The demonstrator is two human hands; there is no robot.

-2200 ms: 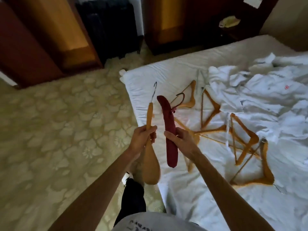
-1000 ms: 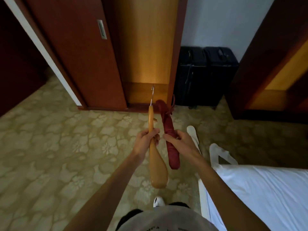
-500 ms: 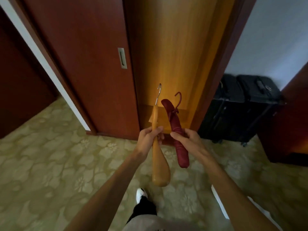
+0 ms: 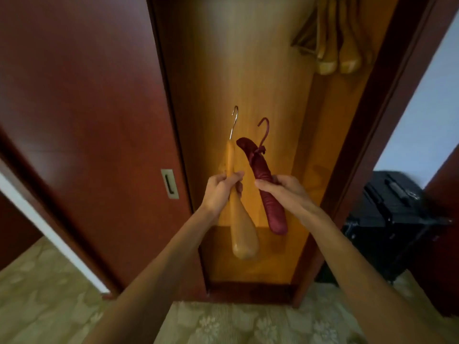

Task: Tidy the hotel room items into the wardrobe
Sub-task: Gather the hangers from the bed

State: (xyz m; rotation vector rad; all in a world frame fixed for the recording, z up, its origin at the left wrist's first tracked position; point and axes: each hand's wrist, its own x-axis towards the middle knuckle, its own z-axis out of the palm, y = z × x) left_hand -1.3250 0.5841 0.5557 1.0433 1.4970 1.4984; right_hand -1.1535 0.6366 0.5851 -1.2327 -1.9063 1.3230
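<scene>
A person is standing at an open wardrobe [image 4: 248, 70], looking down at their own two hands, each carrying one hanger. The left hand [image 4: 219, 192] is gripping a wooden hanger [image 4: 239, 219] around its middle, fingers and thumb curled about it. The right hand [image 4: 283, 192] is pinching a red padded hanger [image 4: 267, 187] between thumb and fingers at about its midpoint. Both hangers are being held edge-on to the viewer, long axes running steeply from near and low to far and high, with the wire hooks [image 4: 234, 121] pointing up and toward the wardrobe interior. The two hangers are lying side by side, close but apart, wooden one on the left.

Other wooden hangers [image 4: 337, 45] are hanging at the upper right of the opening; their rail is out of view above the frame. So the target is lying up and to the right of both hands, well apart from them. The right hand and its red hanger are sitting nearer that side, so it is probably the easier one to lift and hook first. A black suitcase [image 4: 392, 219] is standing to the right of the wardrobe.
</scene>
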